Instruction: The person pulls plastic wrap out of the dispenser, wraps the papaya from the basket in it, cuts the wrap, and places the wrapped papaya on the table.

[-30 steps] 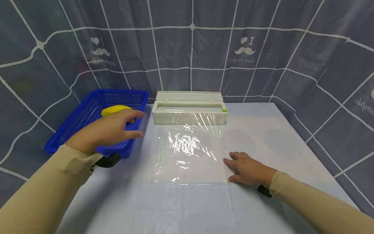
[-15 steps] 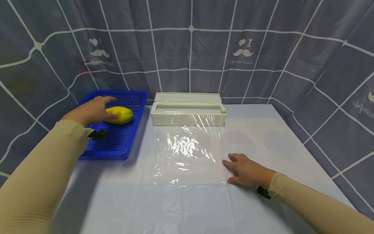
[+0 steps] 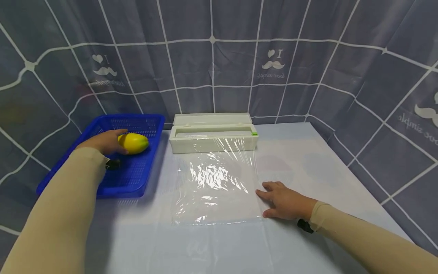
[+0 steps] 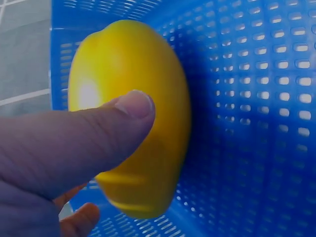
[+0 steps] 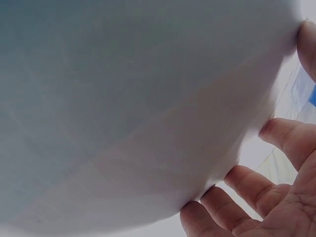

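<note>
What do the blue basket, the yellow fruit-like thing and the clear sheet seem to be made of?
Blue basket: most likely moulded plastic, slightly glossy, with rows of regular slots.
Yellow fruit-like thing: smooth, shiny surface with a bright highlight; real fruit or plastic imitation, I can't tell.
Clear sheet: probably thin, glossy plastic film, see-through with crinkled glare.

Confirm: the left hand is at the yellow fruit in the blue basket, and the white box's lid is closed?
The head view shows the lid open, not closed; the left hand is at the yellow fruit in the blue basket.
</note>
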A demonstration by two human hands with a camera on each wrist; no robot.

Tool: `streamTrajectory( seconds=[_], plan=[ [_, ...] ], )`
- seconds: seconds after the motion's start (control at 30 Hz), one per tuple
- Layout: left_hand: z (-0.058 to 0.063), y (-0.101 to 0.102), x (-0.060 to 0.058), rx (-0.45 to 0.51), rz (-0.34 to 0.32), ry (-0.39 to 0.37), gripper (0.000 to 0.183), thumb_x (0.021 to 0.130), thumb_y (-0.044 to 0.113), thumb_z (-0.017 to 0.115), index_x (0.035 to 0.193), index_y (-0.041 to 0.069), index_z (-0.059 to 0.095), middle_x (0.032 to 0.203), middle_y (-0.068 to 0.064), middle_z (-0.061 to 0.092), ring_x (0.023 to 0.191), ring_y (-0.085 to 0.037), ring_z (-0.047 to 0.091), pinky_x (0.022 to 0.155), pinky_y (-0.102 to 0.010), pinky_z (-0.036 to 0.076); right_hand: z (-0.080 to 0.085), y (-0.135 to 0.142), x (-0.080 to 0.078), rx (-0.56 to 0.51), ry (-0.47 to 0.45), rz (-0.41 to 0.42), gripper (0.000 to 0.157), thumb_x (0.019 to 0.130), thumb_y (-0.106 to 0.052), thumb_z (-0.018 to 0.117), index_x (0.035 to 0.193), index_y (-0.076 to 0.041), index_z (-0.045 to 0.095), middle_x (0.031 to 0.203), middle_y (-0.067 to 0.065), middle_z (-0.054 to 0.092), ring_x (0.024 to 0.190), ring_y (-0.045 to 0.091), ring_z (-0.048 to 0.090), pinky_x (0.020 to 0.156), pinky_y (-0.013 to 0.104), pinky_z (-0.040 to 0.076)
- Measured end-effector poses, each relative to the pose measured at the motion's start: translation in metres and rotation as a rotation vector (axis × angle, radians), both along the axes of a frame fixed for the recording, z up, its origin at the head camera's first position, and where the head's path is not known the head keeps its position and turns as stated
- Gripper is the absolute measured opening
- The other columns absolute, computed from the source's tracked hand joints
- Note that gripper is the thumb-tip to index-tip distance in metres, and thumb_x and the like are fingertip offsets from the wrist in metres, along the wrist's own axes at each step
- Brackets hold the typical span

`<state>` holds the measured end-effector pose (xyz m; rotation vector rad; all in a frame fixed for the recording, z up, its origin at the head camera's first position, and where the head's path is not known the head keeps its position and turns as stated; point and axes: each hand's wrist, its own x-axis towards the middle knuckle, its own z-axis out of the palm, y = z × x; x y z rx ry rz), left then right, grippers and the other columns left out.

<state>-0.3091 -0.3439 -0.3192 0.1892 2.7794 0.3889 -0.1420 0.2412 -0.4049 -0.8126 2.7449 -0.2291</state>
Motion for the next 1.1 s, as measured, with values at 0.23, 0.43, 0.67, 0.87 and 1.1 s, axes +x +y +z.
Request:
streamTrajectory(
  seconds=[0.23, 0.43, 0.67, 0.87, 1.1],
  plan=[
    [-0.006, 0.002, -0.001, -0.071, 0.03, 0.016, 0.094, 0.095, 0.034, 0.076, 0.163, -0.001, 0.022, 0.154, -0.044, 0.031, 0.134, -0.064, 0.039, 0.108, -0.082, 0.033, 0.001, -0.002, 0.001, 0.009, -0.007, -0.004, 0.075, 0.092, -0.044, 0.08, 0.153, -0.009, 0.055, 0.156, 0.029, 0.047, 0.142, 0.05, 0.046, 0.112, 0.058, 0.047],
    [-0.012, 0.009, -0.004, -0.045, 0.072, 0.066, 0.09, 0.093, 0.037, 0.078, 0.158, 0.001, 0.028, 0.142, -0.041, 0.044, 0.118, -0.056, 0.053, 0.101, -0.078, 0.041, 0.002, 0.001, 0.002, 0.01, 0.002, -0.004, 0.074, 0.092, -0.042, 0.08, 0.153, -0.008, 0.055, 0.155, 0.03, 0.047, 0.141, 0.051, 0.047, 0.112, 0.059, 0.046],
    [-0.007, 0.018, 0.003, -0.038, 0.135, 0.042, 0.086, 0.091, 0.031, 0.081, 0.152, -0.001, 0.029, 0.128, -0.037, 0.057, 0.104, -0.051, 0.059, 0.093, -0.073, 0.046, 0.004, 0.001, 0.002, -0.009, 0.009, 0.008, 0.073, 0.093, -0.043, 0.079, 0.152, -0.008, 0.055, 0.154, 0.03, 0.048, 0.14, 0.051, 0.047, 0.112, 0.059, 0.047],
    [-0.01, 0.018, 0.002, -0.041, 0.118, 0.029, 0.083, 0.089, 0.031, 0.082, 0.145, -0.006, 0.033, 0.125, -0.036, 0.058, 0.103, -0.049, 0.059, 0.091, -0.069, 0.047, 0.002, 0.001, 0.001, -0.004, 0.008, 0.007, 0.073, 0.093, -0.043, 0.079, 0.153, -0.008, 0.055, 0.155, 0.03, 0.047, 0.141, 0.051, 0.047, 0.111, 0.059, 0.048],
    [-0.013, 0.014, 0.001, -0.1, 0.054, 0.073, 0.085, 0.083, 0.038, 0.085, 0.137, -0.014, 0.047, 0.121, -0.037, 0.056, 0.104, -0.05, 0.058, 0.094, -0.07, 0.048, 0.001, 0.001, 0.0, 0.009, -0.002, -0.003, 0.074, 0.093, -0.043, 0.079, 0.154, -0.009, 0.054, 0.157, 0.03, 0.045, 0.142, 0.051, 0.046, 0.111, 0.059, 0.048]
  ],
)
